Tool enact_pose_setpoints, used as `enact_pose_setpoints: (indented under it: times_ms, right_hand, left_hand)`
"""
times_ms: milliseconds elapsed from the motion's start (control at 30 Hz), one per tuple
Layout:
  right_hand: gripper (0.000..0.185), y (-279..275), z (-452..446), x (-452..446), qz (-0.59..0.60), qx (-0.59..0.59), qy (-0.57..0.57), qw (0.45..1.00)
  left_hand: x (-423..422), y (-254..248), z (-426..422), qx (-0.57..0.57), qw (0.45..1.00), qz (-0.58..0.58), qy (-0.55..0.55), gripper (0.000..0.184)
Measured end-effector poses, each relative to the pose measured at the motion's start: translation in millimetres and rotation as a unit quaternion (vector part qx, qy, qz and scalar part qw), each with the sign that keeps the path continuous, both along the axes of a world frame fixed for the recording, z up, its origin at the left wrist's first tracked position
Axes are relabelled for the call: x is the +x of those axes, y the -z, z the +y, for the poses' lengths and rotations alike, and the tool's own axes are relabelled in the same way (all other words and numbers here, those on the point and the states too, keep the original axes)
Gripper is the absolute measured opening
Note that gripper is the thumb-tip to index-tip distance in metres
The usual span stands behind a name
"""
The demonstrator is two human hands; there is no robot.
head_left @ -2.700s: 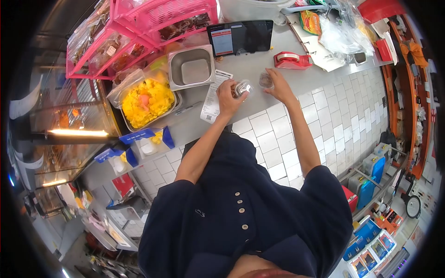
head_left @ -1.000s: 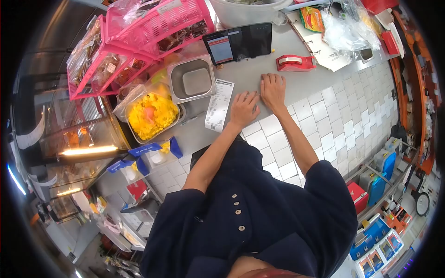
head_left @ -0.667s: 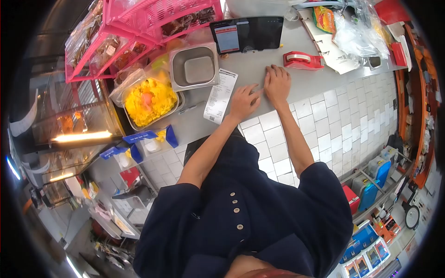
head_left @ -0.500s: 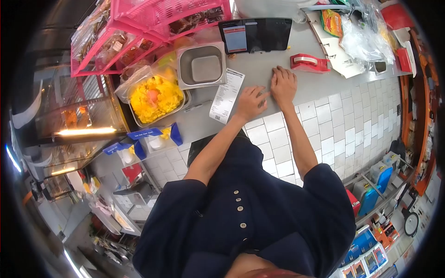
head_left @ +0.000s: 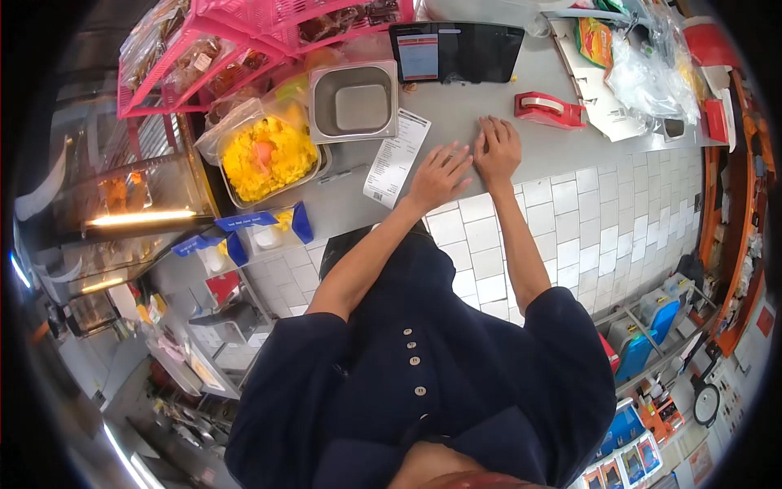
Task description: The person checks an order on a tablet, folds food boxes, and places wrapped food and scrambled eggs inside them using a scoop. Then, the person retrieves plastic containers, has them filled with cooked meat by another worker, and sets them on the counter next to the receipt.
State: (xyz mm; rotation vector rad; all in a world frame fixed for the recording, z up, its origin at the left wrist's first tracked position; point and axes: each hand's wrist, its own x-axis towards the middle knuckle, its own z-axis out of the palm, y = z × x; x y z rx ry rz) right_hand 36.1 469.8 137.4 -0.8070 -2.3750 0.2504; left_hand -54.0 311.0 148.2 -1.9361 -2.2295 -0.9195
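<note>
My left hand rests on the grey counter near its front edge, fingers stretched out and spread, with nothing in it. Just left of it lies a printed paper receipt, its upper end by a metal pan. My right hand lies on the counter close beside the left one, its fingers slightly bent and apart, holding nothing. Behind both hands stands a tablet with a lit panel on its left side. Right of my right hand sits a red tape dispenser.
A container of yellow food with a pink piece on top stands at the left. Pink plastic baskets with packaged items are behind it. Blue-and-white boxes sit at the front left edge. Plastic bags lie at the right.
My left hand's fingers have straightened and now lie flatter beside the right hand. The whole view has shifted slightly. My right hand stays at about the same spot on the counter.
</note>
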Motion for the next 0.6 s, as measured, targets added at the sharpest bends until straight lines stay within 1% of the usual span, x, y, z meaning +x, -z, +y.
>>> enact_pose_setpoints:
  times_ms: [67, 167, 267, 333, 367, 433, 467, 533, 600]
  right_hand:
    - [0.03, -1, 8, -5, 0.011, 0.013, 0.004, 1.0]
    - [0.027, -6, 9, -5, -0.014, 0.01, 0.003, 1.0]
    - [0.025, -14, 11, 0, -0.046, 0.007, -0.037, 0.998]
    - [0.023, -21, 13, -4, -0.012, -0.017, -0.033, 0.999]
    - [0.023, -20, 13, -5, -0.009, -0.02, -0.042, 0.999]
    - [0.021, -15, 9, -3, -0.02, -0.035, -0.036, 0.999]
    - [0.021, -12, 8, -4, -0.018, -0.042, -0.047, 0.998]
    - [0.019, -6, 6, -9, -0.015, -0.08, -0.01, 0.997]
    - [0.019, -7, 2, -10, -0.02, -0.079, -0.01, 0.997]
  left_hand:
    - [-9, 1, 5, 0.004, 1.0, 0.007, 0.016, 0.043]
    - [-10, 5, 7, -0.001, 1.0, 0.003, 0.027, 0.044]
    - [-3, 4, 4, -0.005, 0.999, 0.029, 0.016, 0.045]
    - [-9, -1, 6, -0.014, 1.0, -0.019, 0.019, 0.045]
    - [-11, -4, 6, -0.016, 1.0, -0.016, 0.01, 0.045]
    - [-10, -11, 4, -0.017, 0.997, -0.068, 0.013, 0.045]
    - [-9, -11, 4, -0.023, 0.998, -0.065, 0.002, 0.045]
    - [-8, -11, 9, -0.012, 0.997, -0.077, -0.013, 0.042]
    - [-8, -11, 10, -0.038, 0.998, -0.056, -0.007, 0.04]
